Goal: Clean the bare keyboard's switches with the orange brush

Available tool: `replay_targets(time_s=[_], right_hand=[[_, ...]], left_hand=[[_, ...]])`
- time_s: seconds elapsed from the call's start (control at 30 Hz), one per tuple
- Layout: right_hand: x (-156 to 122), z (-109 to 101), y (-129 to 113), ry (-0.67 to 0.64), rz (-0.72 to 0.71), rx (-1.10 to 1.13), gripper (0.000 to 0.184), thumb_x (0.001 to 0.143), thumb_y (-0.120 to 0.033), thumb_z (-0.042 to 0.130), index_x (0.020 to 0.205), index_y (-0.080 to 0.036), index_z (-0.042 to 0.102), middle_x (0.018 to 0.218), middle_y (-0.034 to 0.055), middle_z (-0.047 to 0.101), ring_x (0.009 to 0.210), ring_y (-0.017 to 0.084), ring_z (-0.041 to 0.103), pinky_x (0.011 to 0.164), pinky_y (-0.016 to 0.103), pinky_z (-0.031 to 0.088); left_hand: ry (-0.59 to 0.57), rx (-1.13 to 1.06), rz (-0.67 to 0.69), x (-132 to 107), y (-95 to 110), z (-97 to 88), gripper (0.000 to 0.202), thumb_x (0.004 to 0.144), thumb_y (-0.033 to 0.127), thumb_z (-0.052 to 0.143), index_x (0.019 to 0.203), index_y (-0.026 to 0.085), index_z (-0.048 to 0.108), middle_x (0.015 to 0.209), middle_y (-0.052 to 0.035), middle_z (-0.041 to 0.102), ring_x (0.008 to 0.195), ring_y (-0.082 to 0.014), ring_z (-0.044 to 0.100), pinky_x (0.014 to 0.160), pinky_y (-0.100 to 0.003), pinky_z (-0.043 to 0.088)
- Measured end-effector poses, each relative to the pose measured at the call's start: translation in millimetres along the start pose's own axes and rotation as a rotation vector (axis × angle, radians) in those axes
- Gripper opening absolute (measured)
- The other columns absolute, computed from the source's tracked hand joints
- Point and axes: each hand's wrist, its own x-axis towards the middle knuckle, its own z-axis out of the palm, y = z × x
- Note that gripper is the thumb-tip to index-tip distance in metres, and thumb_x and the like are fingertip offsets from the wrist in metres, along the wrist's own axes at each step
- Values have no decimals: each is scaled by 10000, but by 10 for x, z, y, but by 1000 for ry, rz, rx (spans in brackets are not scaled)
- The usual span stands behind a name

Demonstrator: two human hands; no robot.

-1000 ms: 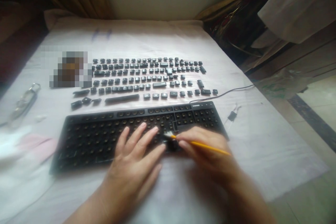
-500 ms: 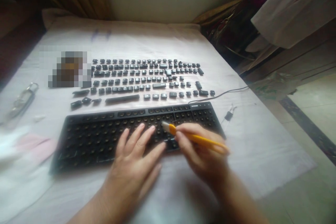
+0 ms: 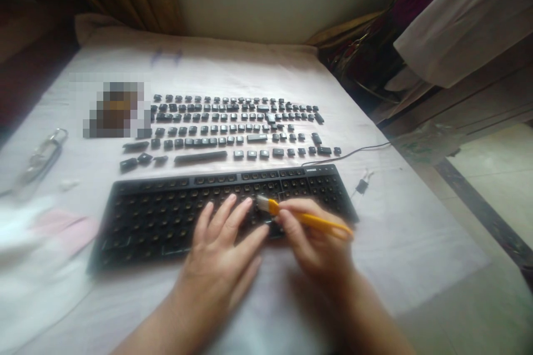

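Observation:
A black keyboard (image 3: pixel 141 216) with its keycaps off lies on the cloth-covered table. My left hand (image 3: pixel 227 249) rests on it with spread fingers, around the middle of the front part. My right hand (image 3: pixel 316 238) is closed around the yellow handle of a small brush (image 3: pixel 308 219). The pale bristles touch or nearly touch the key sockets, right of my left fingertips. Behind the keyboard the loose black keycaps (image 3: pixel 220 128) lie in rows, with the long spacebar (image 3: pixel 200 158) in the nearest row.
On the left lie a clear tool-like object (image 3: pixel 41 161), a small white lump (image 3: pixel 69 184) and a white and pink cloth (image 3: pixel 62 227). A pixelated patch hides something at the back left. A keycap puller-like black piece (image 3: pixel 362 185) and the keyboard's cable (image 3: pixel 350 152) are at the right.
The view has shifted slightly, so the scene sits a little further right. The brush has moved slightly left relative to the keyboard. My left hand keeps its place on the keyboard.

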Motion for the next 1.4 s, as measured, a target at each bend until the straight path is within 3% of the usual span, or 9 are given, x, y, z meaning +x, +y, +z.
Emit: replay_targets(time_s=[0.23, 0.43, 0.57, 0.73, 0.87, 1.0, 1.1, 1.2, 1.4], right_hand=[[-46, 19, 0, -64, -25, -35, 91, 957, -143, 581, 949, -199, 651, 776, 26, 763, 602, 148, 729, 579, 230, 576], [-65, -25, 9, 84, 224, 174, 115, 970, -148, 600, 1029, -218, 669, 802, -1, 751, 639, 139, 752, 616, 234, 613], [-89, -79, 96, 152, 290, 211, 113, 972, -164, 622, 1042, -219, 692, 821, -1, 748, 671, 143, 758, 650, 253, 629], [-128, -107, 119, 93, 249, 176, 122, 970, -153, 614, 1054, -207, 684, 851, 21, 758, 676, 157, 769, 634, 261, 633], [-76, -143, 14, 0, 99, 63, 91, 957, -129, 613, 996, -192, 666, 841, 34, 779, 662, 155, 766, 607, 238, 611], [-20, -119, -40, -58, -59, -65, 86, 958, -128, 600, 943, -184, 664, 779, 38, 788, 605, 148, 746, 577, 226, 588], [7, -58, -8, -69, -117, -104, 91, 963, -138, 589, 939, -179, 667, 776, 51, 793, 615, 154, 753, 599, 230, 598], [42, -1, 32, -69, -146, -112, 94, 977, -142, 577, 955, -177, 663, 787, 63, 795, 635, 163, 758, 615, 240, 606], [97, 47, 22, -101, -141, -27, 113, 969, -120, 591, 988, -187, 680, 790, 54, 792, 641, 162, 751, 616, 252, 612]], left_hand=[[-13, 51, 27, 14, -23, -28, 390, 983, 340, 551, 1364, 334, 634, 1573, -92, 488, 1522, -297, 342, 1254, -529, 203], [-1, 44, -7, 70, -8, -21, 355, 993, 376, 540, 1318, 308, 665, 1573, -108, 491, 1518, -320, 354, 1248, -555, 216], [-10, 57, -13, 113, -12, -21, 340, 997, 370, 526, 1289, 296, 683, 1554, -120, 514, 1495, -343, 395, 1219, -596, 270], [-1, 52, -11, 126, -3, -16, 327, 991, 365, 534, 1267, 287, 691, 1538, -122, 534, 1478, -354, 421, 1204, -610, 295], [67, -22, -13, 92, -34, -86, 272, 990, 305, 545, 1216, 281, 695, 1512, -84, 569, 1493, -295, 406, 1247, -558, 247], [123, -7, -28, 33, -242, -243, 224, 967, 258, 585, 1158, 266, 703, 1449, -82, 623, 1482, -288, 424, 1252, -553, 249], [97, 113, 51, -16, -487, -371, 287, 936, 233, 612, 1216, 245, 676, 1463, -117, 604, 1491, -319, 407, 1247, -570, 247], [144, 169, -5, -71, -726, -482, 243, 943, 255, 585, 1169, 250, 674, 1451, -127, 610, 1481, -344, 419, 1225, -614, 264], [273, 218, -106, -177, -1058, -610, 220, 938, 285, 606, 1139, 260, 691, 1438, -100, 624, 1459, -353, 452, 1207, -597, 296]])
